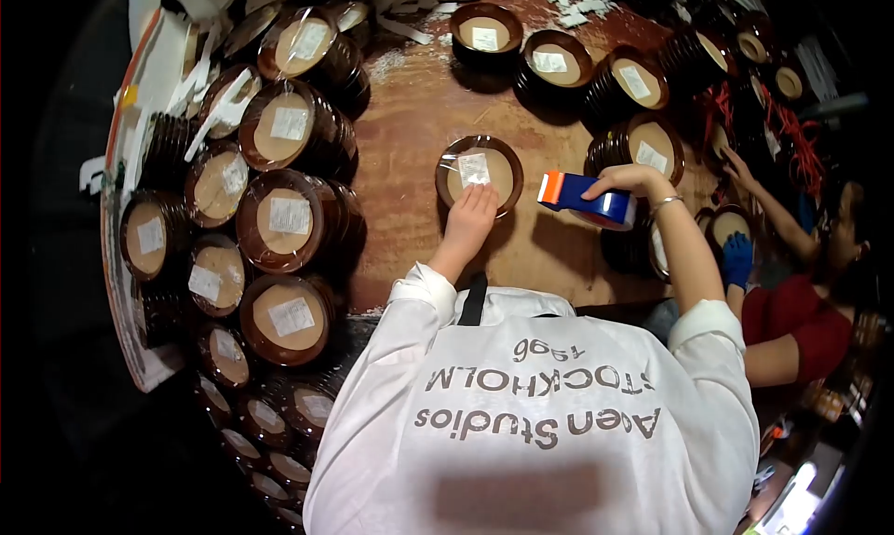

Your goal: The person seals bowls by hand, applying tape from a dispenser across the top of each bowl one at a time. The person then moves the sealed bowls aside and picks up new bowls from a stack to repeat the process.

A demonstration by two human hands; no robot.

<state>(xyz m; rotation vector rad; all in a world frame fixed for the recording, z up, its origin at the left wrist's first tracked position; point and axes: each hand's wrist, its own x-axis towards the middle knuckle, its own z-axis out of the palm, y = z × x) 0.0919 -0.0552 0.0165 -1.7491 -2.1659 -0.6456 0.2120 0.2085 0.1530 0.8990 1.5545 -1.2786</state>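
In front of me on the board lies a round dark-brown dish (pixel 506 153) with a tan disc in its middle. A white printed label (pixel 474 168) sits on that disc. My left hand (pixel 473 216) rests on the dish, its fingers stretched flat at the label's lower edge. To the right, my right hand (pixel 626 181) is closed around a blue tape dispenser (pixel 582 192) with an orange and white head. The dispenser is held apart from the dish, its head pointing left toward it.
Stacks of similar labelled dishes (pixel 284 216) line the left side; more stacks (pixel 636 81) curve along the back and right. White scraps (pixel 570 0) lie at the far edge. At right, a co-worker's blue-gloved hand (pixel 737 258) touches a dish near red strings (pixel 792 130).
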